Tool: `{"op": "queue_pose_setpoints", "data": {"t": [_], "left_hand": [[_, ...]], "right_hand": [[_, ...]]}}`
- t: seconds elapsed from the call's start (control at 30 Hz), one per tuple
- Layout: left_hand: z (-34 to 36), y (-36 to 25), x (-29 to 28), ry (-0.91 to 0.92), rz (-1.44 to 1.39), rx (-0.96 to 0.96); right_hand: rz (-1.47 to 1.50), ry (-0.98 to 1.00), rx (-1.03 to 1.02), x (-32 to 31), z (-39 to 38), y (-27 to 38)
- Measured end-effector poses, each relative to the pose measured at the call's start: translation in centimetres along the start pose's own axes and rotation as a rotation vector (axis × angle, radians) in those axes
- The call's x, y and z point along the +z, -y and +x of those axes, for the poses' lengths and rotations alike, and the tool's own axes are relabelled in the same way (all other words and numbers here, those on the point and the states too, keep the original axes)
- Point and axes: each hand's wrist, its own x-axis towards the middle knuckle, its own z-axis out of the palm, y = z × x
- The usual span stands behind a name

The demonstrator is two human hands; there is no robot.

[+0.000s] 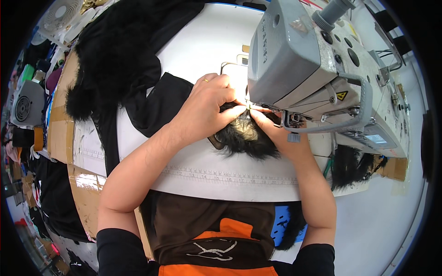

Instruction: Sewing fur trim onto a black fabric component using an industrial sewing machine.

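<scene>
A piece of black fur fabric point(246, 140) lies on the white sewing table point(202, 46) under the head of a grey sewing machine point(304, 69). My left hand point(207, 108) rests on the fur with its fingertips pinched at the needle area. My right hand point(271, 126) comes in from the right, mostly tucked under the machine head, its fingers meeting the left hand's on the fur by the presser foot. Whether they pinch thread or fabric edge I cannot tell.
A large heap of black fur and dark cloth point(119, 60) covers the table's left part. A ruler scale point(221, 177) runs along the table's front edge. A white fan point(60, 16) and cardboard point(62, 124) sit at the left. More black fur point(345, 168) hangs at the right.
</scene>
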Motion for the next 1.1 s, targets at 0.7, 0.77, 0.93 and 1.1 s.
{"op": "queue_pose_setpoints", "data": {"t": [0.7,0.77,0.93,1.1], "left_hand": [[0.1,-0.2,-0.2,0.034,-0.090,-0.069],[0.3,-0.1,-0.2,0.028,-0.114,-0.051],[0.2,-0.1,-0.1,0.028,-0.121,-0.077],[0.4,-0.2,-0.1,0.042,-0.157,-0.106]], "right_hand": [[-0.511,0.102,-0.171,-0.5,-0.7,-3.2],[-0.356,0.120,-0.061,-0.6,-0.7,-3.0],[-0.652,0.223,-0.077,-1.2,-0.7,-2.4],[-0.937,0.373,-0.025,-1.6,-1.6,-6.5]]}}
